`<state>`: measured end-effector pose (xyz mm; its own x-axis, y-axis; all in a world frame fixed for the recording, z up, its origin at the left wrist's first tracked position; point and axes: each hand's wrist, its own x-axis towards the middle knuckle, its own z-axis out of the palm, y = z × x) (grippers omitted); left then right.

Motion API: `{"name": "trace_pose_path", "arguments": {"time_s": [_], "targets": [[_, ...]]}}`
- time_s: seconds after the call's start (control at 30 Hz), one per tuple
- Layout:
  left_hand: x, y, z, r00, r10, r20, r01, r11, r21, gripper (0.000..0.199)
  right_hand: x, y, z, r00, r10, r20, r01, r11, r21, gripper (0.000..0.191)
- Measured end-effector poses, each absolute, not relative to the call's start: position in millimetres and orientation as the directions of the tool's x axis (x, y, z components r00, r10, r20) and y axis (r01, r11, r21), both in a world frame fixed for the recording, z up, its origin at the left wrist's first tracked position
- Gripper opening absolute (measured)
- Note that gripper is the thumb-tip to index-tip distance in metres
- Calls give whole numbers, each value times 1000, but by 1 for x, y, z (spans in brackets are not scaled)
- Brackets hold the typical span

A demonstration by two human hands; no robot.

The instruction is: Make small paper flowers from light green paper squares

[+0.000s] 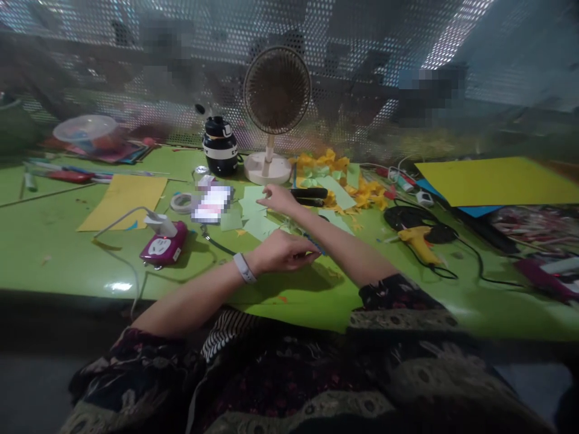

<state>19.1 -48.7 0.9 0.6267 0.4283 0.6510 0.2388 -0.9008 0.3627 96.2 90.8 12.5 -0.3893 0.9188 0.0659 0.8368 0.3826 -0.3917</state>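
My left hand [289, 250], with a pale band at its wrist, is closed near the table's front edge. A thin blue thing [315, 243] shows at its fingertips, partly hidden by my right forearm, so I cannot make out its kind. My right hand [278, 198] reaches across in front of it, thumb and fingers slightly apart, over light green paper pieces [254, 208]. Under and around that hand lie several more of these cut pieces. A black stapler-like tool [310, 194] lies just beyond my right wrist.
Behind stand a fan [268, 169] and a black bottle [220, 150]. Left are a phone [212, 204], a tape roll [181, 202], a purple power strip [165, 246] and yellow paper [124, 202]. Orange paper flowers [371, 196], a yellow glue gun [418, 241] and cords lie right.
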Motion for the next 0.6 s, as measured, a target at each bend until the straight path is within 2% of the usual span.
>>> {"name": "trace_pose_path", "arguments": {"time_s": [0.1, 0.2, 0.33, 0.5, 0.6], "targets": [[17, -45, -2, 659, 419, 624, 278, -907, 316, 25, 80, 100, 11, -350, 937, 7, 879, 332, -342, 63], [14, -40, -5, 700, 426, 573, 317, -904, 286, 23, 70, 101, 9, -310, 950, -36, 907, 285, -312, 67], [13, -36, -5, 712, 493, 499, 398, -870, 291, 27, 68, 106, 7, -309, 948, -78, 898, 263, -353, 51], [14, -32, -7, 696, 536, 477, 431, -844, 319, 29, 71, 112, 8, -341, 940, -21, 873, 308, -378, 35], [14, -30, -8, 663, 576, 478, 410, -814, 411, 27, 74, 112, 9, -341, 940, 18, 863, 321, -389, 25]]}}
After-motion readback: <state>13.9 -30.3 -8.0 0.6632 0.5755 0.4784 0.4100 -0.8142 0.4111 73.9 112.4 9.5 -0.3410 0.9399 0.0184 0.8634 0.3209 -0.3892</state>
